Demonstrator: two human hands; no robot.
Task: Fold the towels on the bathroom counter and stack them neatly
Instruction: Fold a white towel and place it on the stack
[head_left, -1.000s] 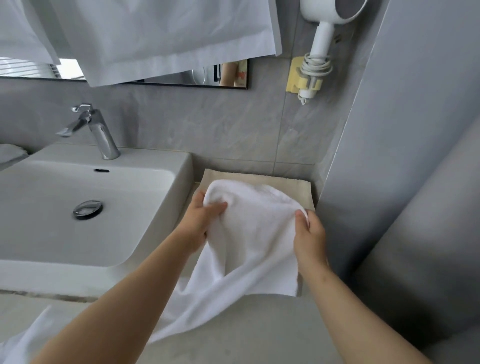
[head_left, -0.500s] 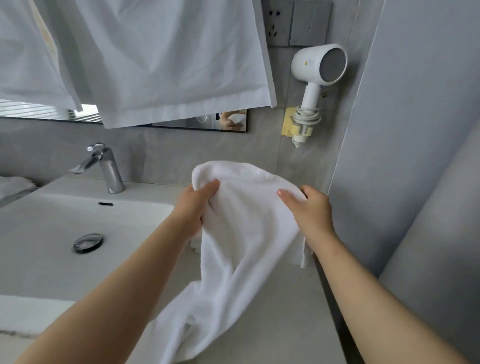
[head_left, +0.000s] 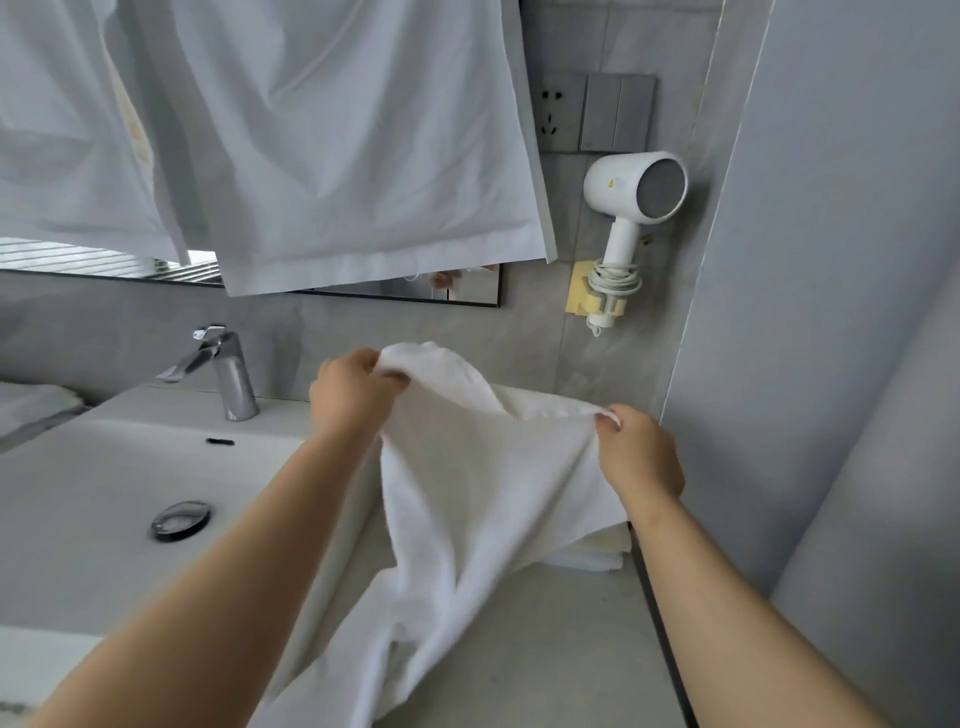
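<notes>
A white terry towel (head_left: 483, 483) hangs in the air over the grey counter (head_left: 545, 649), its lower end trailing down toward the front edge. My left hand (head_left: 353, 395) pinches its upper left edge. My right hand (head_left: 636, 457) pinches the upper right edge, a little lower. The top edge stretches between both hands. Under the towel's right side a folded stack of towels (head_left: 597, 553) lies on the counter by the wall, mostly hidden.
A white basin (head_left: 104, 493) with a chrome tap (head_left: 223, 369) fills the left. White cloths (head_left: 337, 145) hang over the mirror above. A hair dryer (head_left: 631, 202) is mounted on the back wall. A grey side wall (head_left: 831, 312) closes the right.
Both hands have lifted the white towel off the counter and moved apart, spreading its top edge. The view has tilted upward.
</notes>
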